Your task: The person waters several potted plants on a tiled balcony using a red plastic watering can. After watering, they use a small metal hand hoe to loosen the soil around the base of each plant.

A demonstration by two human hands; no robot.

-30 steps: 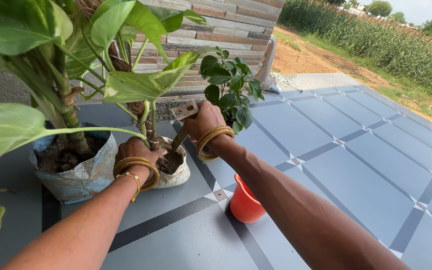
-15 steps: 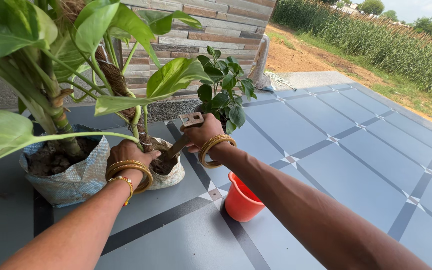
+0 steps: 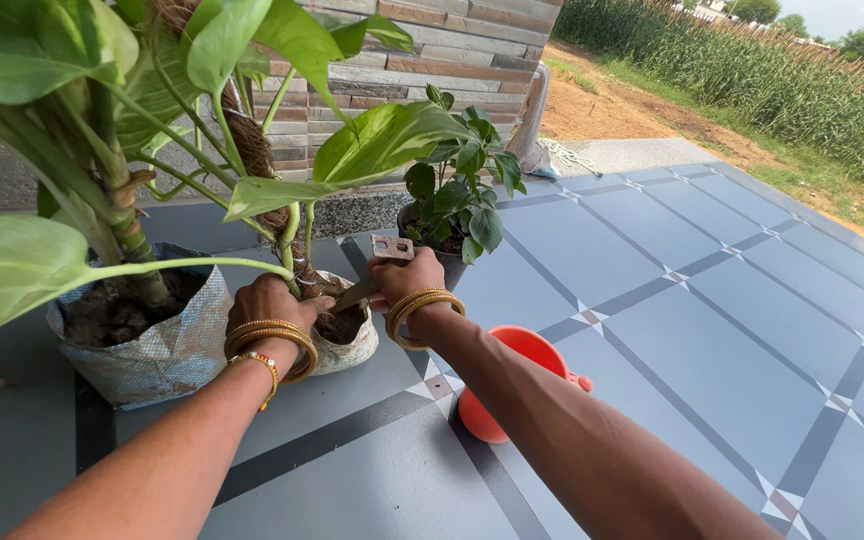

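My right hand (image 3: 407, 280) grips a flat rusty metal tool (image 3: 389, 250) whose blade slants down into the soil of a small white grow bag (image 3: 352, 348). My left hand (image 3: 270, 300) holds the rim of that bag beside the plant's stem, which is wrapped in brown fibre (image 3: 297, 262). Both wrists wear gold bangles. A larger woven grow bag (image 3: 157, 350) with a big-leafed climbing plant stands just left of it.
An orange plastic mug (image 3: 512, 385) lies partly under my right forearm on the grey tiled floor (image 3: 672, 340). A small dark-leafed potted plant (image 3: 457, 195) stands behind my right hand. A stone wall runs behind; a dirt path and tall crops lie at right.
My right hand has lowered and drawn nearer to the small bag, tilting the tool flatter. The orange mug shows more of its rim as my forearm shifted.
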